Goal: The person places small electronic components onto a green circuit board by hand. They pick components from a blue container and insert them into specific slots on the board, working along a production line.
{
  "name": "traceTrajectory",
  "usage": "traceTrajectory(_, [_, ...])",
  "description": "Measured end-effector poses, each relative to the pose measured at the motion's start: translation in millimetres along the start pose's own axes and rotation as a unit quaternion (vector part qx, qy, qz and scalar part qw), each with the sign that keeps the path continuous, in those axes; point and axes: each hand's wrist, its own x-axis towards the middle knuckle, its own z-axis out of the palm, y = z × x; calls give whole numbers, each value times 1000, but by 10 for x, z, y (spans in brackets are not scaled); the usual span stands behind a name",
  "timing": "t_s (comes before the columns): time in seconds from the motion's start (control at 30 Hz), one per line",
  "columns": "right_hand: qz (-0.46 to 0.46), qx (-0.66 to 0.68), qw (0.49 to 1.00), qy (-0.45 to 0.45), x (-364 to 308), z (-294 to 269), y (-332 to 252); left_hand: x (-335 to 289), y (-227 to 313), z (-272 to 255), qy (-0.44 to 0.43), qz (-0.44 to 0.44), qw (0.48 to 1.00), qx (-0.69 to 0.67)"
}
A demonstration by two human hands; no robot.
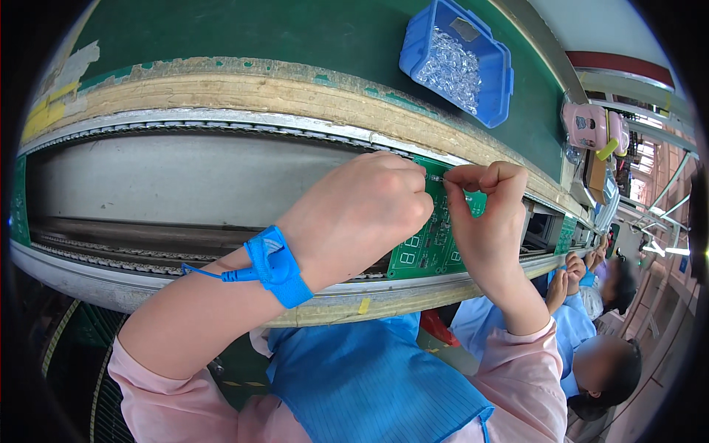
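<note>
A green circuit board with white digit displays lies across the conveyor rails in front of me. My left hand rests over its left part, fingers curled closed; its fingertips are mostly hidden, and what they hold cannot be made out. Thumb and forefinger of my right hand are pinched at the board's far edge. Right at those fingertips shows a small clear part, seemingly gripped there. A blue wrist strap with a cord circles my left wrist.
A blue bin of small clear parts stands on the green bench beyond the wooden ledge. More boards sit on the line, one at the far left. Co-workers' hands are at the right. A pink container stands behind.
</note>
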Motion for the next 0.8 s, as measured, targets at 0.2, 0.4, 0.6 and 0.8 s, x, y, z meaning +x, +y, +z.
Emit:
traceTrajectory(0.2, [3,-84,995,-57,114,-57,-139,1,-1,12,7,-7,1000,-6])
traceTrajectory(0.4, [78,-32,995,-55,127,-84,-149,11,-2,-8,1,0,1000,-1])
traceTrajectory(0.6, [155,69,985,-35,112,-142,-126,16,0,22,28,0,1000,1])
traceTrajectory(0.8, [63,43,997,26,372,-482,-76,98,-19,-39,123,25,992,-18])
